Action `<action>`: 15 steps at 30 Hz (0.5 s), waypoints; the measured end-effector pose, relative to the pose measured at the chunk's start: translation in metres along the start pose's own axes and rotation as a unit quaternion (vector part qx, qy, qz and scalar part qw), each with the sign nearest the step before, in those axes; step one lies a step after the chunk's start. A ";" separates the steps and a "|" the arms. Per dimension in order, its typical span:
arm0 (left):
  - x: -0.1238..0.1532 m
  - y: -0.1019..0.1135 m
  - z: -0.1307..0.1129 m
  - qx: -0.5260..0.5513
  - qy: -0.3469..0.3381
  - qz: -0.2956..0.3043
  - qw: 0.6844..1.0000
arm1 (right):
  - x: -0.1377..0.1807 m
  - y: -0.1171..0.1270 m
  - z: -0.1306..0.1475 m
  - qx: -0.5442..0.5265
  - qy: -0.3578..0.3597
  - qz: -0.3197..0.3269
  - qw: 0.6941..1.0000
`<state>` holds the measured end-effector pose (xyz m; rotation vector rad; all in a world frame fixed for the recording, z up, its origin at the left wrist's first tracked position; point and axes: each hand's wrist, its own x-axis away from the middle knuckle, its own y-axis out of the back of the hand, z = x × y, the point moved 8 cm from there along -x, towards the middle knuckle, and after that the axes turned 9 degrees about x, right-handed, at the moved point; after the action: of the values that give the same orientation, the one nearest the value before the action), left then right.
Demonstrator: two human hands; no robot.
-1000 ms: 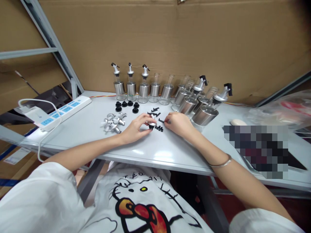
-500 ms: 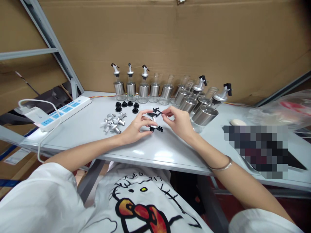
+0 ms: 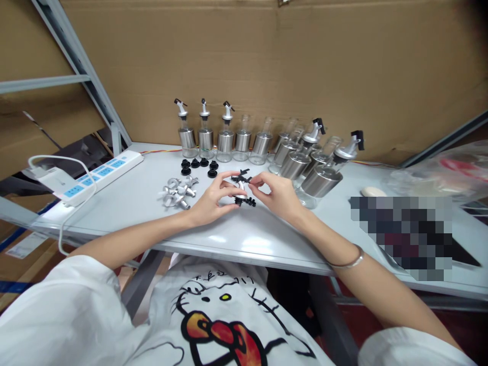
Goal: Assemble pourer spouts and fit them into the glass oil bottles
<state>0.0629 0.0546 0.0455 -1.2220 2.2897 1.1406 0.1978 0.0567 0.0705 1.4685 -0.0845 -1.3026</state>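
My left hand (image 3: 217, 199) is closed, with thumb and fingers around a silver pourer spout (image 3: 241, 189) that has a black ribbed stopper (image 3: 238, 202) at its base. My right hand (image 3: 275, 194) pinches a small black lever piece (image 3: 247, 180) close to the top of that spout; fingertips hide part of it. More black lever pieces (image 3: 241, 173) lie just behind, partly overlapping it in view. Beside the stopper is a small cluster of tiny black parts (image 3: 250, 202). Left of my left hand sits a pile of silver spouts (image 3: 179, 193).
Several black stoppers (image 3: 185, 168) stand farther back. Behind them is a row of glass bottles with steel sleeves (image 3: 225, 140), some fitted with pourers. A power strip (image 3: 102, 175) lies left. On the right are a white mouse (image 3: 373, 192) and a plastic bag (image 3: 438, 170).
My right hand has moved slightly left and down, bringing the black lever piece closer to the spout. My left hand stays in place with its hold.
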 end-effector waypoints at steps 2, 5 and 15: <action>0.000 0.001 -0.001 -0.004 -0.003 -0.005 1.000 | 0.001 0.001 0.002 -0.003 0.011 -0.010 1.000; 0.000 0.002 -0.001 -0.008 -0.005 -0.010 1.000 | 0.001 0.002 0.003 -0.004 0.013 -0.014 1.000; 0.001 0.003 0.002 -0.010 0.006 -0.007 1.000 | 0.001 0.000 0.005 0.012 0.004 0.007 1.000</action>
<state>0.0598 0.0568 0.0450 -1.2536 2.2792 1.1580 0.1946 0.0532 0.0708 1.4900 -0.1050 -1.2874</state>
